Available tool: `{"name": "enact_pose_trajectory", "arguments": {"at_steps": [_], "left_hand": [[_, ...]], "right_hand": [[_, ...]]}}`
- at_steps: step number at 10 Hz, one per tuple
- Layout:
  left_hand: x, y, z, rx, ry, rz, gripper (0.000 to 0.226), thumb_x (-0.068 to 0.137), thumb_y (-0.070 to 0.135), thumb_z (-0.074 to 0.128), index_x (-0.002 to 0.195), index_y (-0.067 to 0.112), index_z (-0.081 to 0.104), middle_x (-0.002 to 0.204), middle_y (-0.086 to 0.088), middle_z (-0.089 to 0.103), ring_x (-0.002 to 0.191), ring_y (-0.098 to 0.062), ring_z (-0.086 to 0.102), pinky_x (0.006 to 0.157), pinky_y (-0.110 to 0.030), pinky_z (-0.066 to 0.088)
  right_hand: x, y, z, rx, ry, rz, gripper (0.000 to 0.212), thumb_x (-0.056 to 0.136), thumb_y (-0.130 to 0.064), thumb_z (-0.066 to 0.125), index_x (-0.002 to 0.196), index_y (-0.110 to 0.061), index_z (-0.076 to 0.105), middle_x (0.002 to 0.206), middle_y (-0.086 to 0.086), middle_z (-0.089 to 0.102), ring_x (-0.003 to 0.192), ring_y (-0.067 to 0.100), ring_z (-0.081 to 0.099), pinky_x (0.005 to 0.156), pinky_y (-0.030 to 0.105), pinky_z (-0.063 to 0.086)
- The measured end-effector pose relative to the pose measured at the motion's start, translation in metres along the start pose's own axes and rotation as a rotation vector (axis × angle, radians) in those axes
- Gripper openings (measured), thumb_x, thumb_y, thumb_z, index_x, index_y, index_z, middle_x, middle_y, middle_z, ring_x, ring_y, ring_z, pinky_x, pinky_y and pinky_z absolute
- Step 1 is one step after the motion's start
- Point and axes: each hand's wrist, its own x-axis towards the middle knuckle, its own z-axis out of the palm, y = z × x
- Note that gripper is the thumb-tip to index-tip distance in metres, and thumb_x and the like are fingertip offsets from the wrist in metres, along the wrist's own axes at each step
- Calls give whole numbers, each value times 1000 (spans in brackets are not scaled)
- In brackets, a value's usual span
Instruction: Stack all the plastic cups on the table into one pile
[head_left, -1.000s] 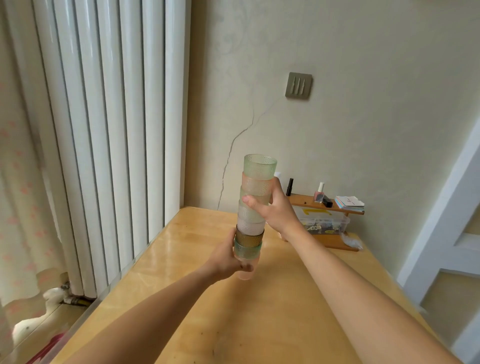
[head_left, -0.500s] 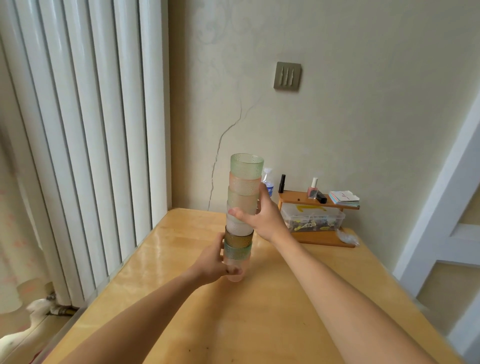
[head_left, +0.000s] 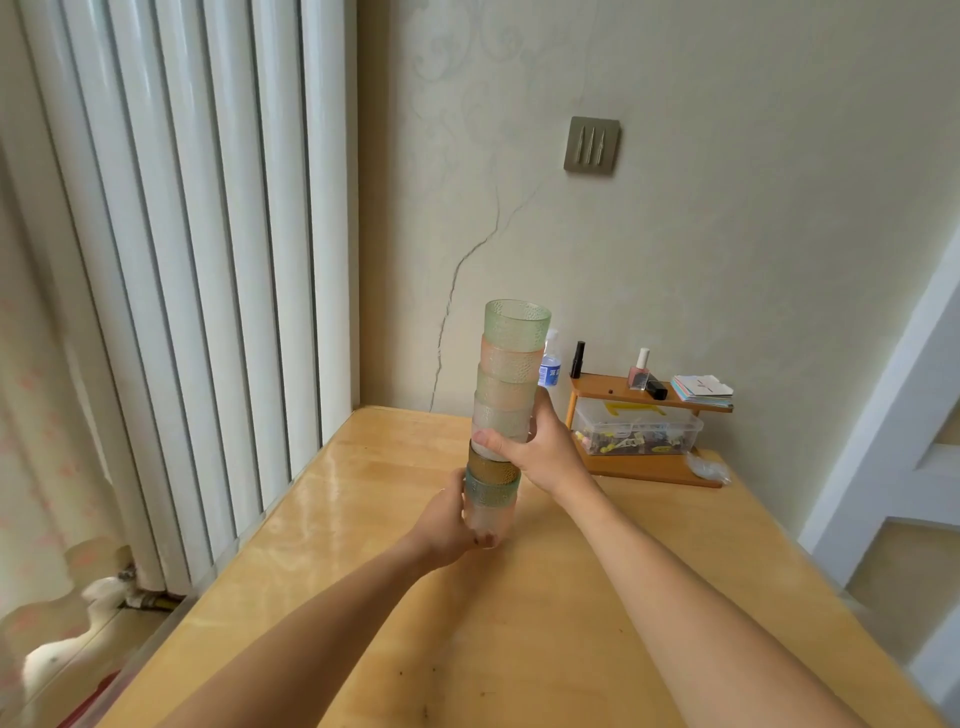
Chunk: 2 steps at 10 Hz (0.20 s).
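Nearly done, by the look of it: all visible cups nested in one tall pile (head_left: 506, 405). Left hand (head_left: 452, 525) wrapped around its base, right hand (head_left: 540, 449) clasping mid-height. No loose cups anywhere beside either hand. Left: setting down on table (head_left: 571, 623), letting go.

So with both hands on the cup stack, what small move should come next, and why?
Probably let go, top hand first. The cup stack looks set on the table, the left hand gripping its base, the right hand its middle, and no loose cups show.
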Motion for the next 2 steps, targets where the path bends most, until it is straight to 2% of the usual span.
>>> {"name": "enact_pose_trajectory", "arguments": {"at_steps": [1, 2], "left_hand": [[-18, 14, 0, 6, -5, -9, 136, 71, 12, 95, 168, 14, -1, 166, -10, 36, 155, -31, 35, 124, -42, 36], [-39, 26, -10, -106, 99, 28, 139, 75, 15, 95, 168, 20, -10, 176, -8, 11, 162, -23, 15, 128, -37, 23]], "right_hand": [[-6, -9, -4, 41, -34, 33, 101, 62, -59, 90, 144, -33, 37, 137, -11, 60, 127, 10, 58, 106, 44, 52], [-14, -18, -14, 160, 9, 11, 115, 58, -61, 90, 151, -31, 30, 142, -10, 54, 134, 9, 51, 112, 48, 47]]}}
